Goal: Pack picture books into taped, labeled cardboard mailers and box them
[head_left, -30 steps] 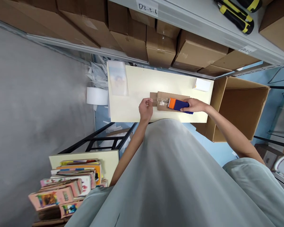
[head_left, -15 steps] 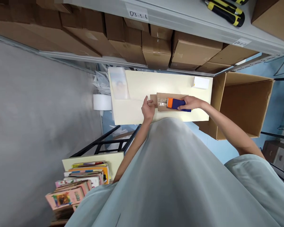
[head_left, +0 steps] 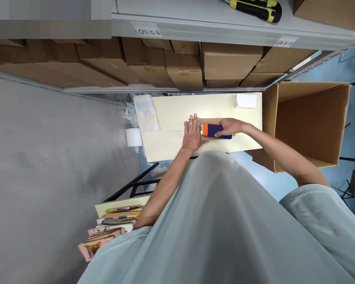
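A small flat cardboard box (head_left: 210, 120) lies on the cream table (head_left: 165, 144) in front of my body. My left hand (head_left: 192, 133) rests flat over the box's left end, fingers stretched out and thumb to the right, covering most of that end. In my right hand (head_left: 232, 126) is an orange and dark blue tape dispenser (head_left: 214, 130), gripped from the right. Its orange end lies over the box, right beside my left hand. Any tape under the left palm is hidden.
A white small box (head_left: 245, 101) sits at the table's back right, and a clear plastic sleeve (head_left: 147, 113) at the left. A large open carton (head_left: 310, 126) stands to the right. Above the table's back edge runs a shelf of cartons (head_left: 183, 71). Books (head_left: 115, 225) lie lower left.
My left hand has moved right from the box's end flap and flattened onto the box. The box and tape dispenser appear slightly further left as the view has shifted.
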Demonstrator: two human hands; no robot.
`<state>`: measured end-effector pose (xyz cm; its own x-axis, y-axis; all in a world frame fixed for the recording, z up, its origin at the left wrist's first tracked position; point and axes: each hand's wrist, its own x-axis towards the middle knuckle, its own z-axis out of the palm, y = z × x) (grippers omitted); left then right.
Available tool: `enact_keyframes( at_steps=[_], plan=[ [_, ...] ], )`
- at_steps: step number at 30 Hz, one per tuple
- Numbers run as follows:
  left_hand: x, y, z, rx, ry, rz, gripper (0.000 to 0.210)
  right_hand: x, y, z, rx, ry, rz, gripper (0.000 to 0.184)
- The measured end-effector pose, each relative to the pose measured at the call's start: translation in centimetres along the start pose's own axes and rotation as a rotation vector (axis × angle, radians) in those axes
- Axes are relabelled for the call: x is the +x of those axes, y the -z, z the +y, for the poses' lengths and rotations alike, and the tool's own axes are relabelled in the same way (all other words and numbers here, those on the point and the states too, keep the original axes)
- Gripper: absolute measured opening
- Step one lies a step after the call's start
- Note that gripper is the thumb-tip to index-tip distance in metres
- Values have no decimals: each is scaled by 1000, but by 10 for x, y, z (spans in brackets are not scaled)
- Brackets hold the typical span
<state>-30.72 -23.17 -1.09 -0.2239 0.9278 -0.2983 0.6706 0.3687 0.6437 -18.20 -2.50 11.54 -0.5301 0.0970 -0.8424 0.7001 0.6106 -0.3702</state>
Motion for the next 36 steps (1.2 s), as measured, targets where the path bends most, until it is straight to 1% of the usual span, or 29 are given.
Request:
enact_keyframes(
  at_steps=[2, 5, 7, 9, 12, 15, 17, 19, 22, 26, 29, 32, 34, 36],
  plan=[
    [1, -1, 2, -2, 19, 14, 116, -3, 3, 2, 32, -3, -21, 42],
    [-1, -4, 1, 9, 51, 7, 109, -14, 9, 16, 140, -11, -103, 37],
    [-2, -5, -1, -9, 47, 16, 107, -24, 13, 37, 216, -12, -153, 37],
    [-1, -6, -3, -33, 25, 34, 107, -36, 18, 64, 269, -17, -172, 41],
    [0, -4, 0, -17, 24, 32, 111, -54, 23, 111, 332, -32, -188, 53],
    [2, 0, 6, 76, 85, -41, 121, -67, 26, 150, 377, -35, -203, 59],
    [3, 2, 10, 145, 123, -92, 128, -69, 26, 168, 372, -30, -203, 61],
    [5, 3, 12, 171, 132, -103, 132, -65, 24, 178, 356, -4, -206, 62],
    [6, 2, 12, 169, 125, -84, 134, -48, 22, 181, 325, 9, -218, 59],
    [8, 2, 14, 247, 166, -134, 140, -27, 17, 167, 216, -44, -205, 45],
    [8, 3, 18, 279, 176, -144, 141, -17, 4, 145, 93, -52, -93, 36],
    [8, 3, 21, 286, 178, -134, 139, -11, -19, 125, -2, -108, 87, 40],
    [8, 4, 22, 296, 181, -133, 139, -8, -35, 120, -2, -185, 177, 42],
    [8, 5, 23, 305, 180, -137, 142, -11, -50, 124, 54, -250, 216, 42]
  ],
)
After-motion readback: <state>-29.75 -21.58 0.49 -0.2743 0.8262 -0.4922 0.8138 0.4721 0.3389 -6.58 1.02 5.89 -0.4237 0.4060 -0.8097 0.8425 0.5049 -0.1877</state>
